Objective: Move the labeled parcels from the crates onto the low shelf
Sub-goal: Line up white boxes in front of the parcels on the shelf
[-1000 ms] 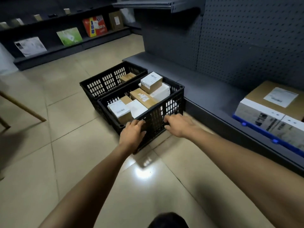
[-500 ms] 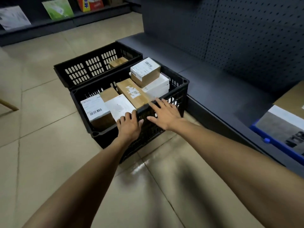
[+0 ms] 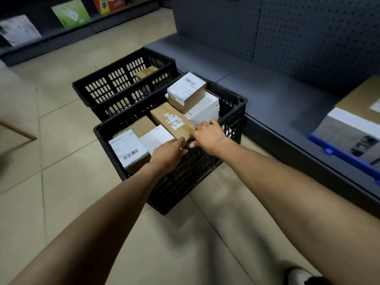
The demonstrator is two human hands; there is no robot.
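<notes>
Reaching into the near crate [image 3: 236,120] at twelve o'clock, the left hand [image 3: 167,154] rests flat fingers [image 3: 178,142] on the brown parcel [image 3: 170,119]; right hand [image 3: 208,135] alongside, grip unclear. Crate crowded, low shelf [image 3: 273,93] at two o'clock waiting: barely begun, I'd say.

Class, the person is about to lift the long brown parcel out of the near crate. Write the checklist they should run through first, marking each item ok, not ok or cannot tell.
1. Both hands at the long brown parcel: ok. The left hand and right hand meet its near end.
2. Firm hold: cannot tell. The fingertips are partly hidden.
3. Parcel free of load: cannot tell. The small labelled box sits right by its far end.
4. Parcel labelled: ok. A white label is on top.
5. Room on the low shelf: ok. There is a bare stretch beside the near crate.
</notes>
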